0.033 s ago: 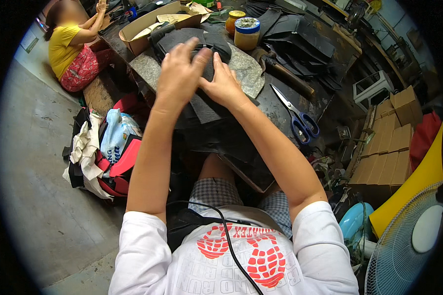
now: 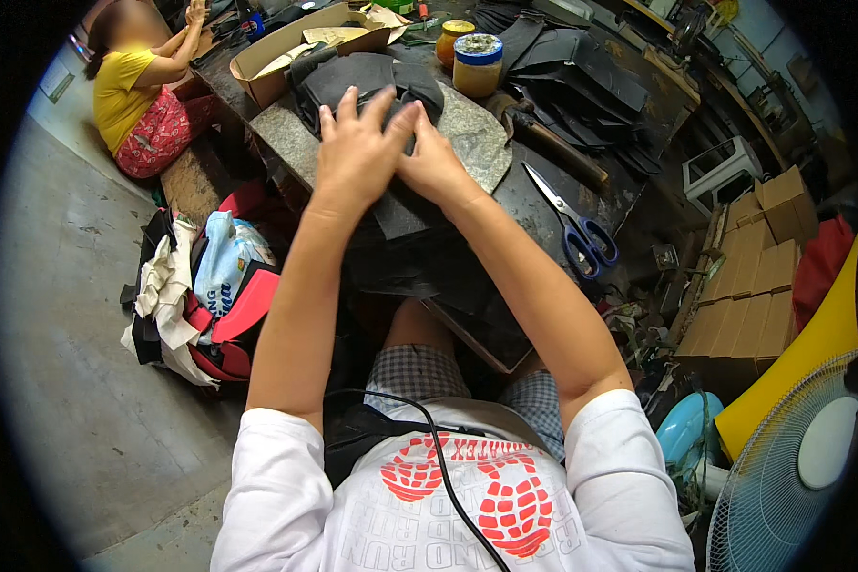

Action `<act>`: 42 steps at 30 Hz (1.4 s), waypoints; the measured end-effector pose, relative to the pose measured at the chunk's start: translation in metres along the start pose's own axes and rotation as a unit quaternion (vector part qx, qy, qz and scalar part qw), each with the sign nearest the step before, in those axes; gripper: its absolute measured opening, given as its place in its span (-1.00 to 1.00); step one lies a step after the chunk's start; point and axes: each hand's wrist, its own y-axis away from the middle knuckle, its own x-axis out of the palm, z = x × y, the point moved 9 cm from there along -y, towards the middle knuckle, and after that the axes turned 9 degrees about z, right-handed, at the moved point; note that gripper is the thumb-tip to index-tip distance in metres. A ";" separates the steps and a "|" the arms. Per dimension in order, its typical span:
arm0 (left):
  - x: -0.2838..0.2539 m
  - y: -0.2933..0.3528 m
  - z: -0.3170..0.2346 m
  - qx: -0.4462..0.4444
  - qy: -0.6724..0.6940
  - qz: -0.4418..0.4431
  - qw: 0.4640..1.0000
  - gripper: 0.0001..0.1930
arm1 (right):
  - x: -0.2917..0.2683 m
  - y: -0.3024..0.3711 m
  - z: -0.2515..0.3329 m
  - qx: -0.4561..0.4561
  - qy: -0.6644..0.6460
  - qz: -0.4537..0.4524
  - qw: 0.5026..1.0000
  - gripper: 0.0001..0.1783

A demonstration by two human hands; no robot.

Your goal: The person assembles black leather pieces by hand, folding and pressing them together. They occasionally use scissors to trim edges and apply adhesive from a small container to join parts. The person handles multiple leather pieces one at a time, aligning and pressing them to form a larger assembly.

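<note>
Both of my hands meet over black sheet pieces (image 2: 362, 74) piled on a grey stone slab (image 2: 486, 143). My left hand (image 2: 355, 160) lies across the pile with its fingers spread, slightly blurred. Beside it my right hand (image 2: 437, 170) grips a black piece (image 2: 407, 212), its forefinger close to my left thumb; its other fingers are mostly hidden. Part of that black material hangs toward me below my wrists. To the right lie blue-handled scissors (image 2: 574, 227), partly spread, and a hammer (image 2: 558, 145) with a wooden handle.
Behind the slab stand a blue-rimmed glue jar (image 2: 478, 74), an orange jar (image 2: 454, 45) and a cardboard box (image 2: 259, 84). More black pieces (image 2: 577, 86) are stacked right. A fan (image 2: 782, 477) and cartons (image 2: 748, 286) flank me. Another person (image 2: 124, 95) sits far left.
My left hand has drawn slightly nearer to me, and its fingers have spread over the black pieces. My right hand has shifted only a little.
</note>
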 end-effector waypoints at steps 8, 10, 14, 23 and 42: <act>0.016 0.016 0.014 -0.046 -0.024 0.064 0.997 -0.19 | -0.094 0.084 -0.049 -0.101 0.195 0.024 0.975 -0.30; 0.009 0.009 0.005 -0.035 -0.087 0.062 0.994 -0.18 | -0.106 0.107 -0.057 -0.101 0.408 -0.024 0.907 -0.34; -0.009 0.010 -0.030 -0.022 -0.202 0.003 0.979 -0.14 | -0.124 0.121 -0.086 -0.036 0.499 -0.032 0.865 -0.38; 0.017 0.015 -0.006 -0.019 -0.100 0.124 0.987 -0.09 | -0.130 0.126 -0.054 -0.150 0.373 -0.092 0.911 -0.60; -0.018 0.016 -0.018 0.028 -0.134 -0.021 0.990 -0.03 | -0.173 0.235 -0.010 -0.076 -0.375 -0.152 0.911 -0.55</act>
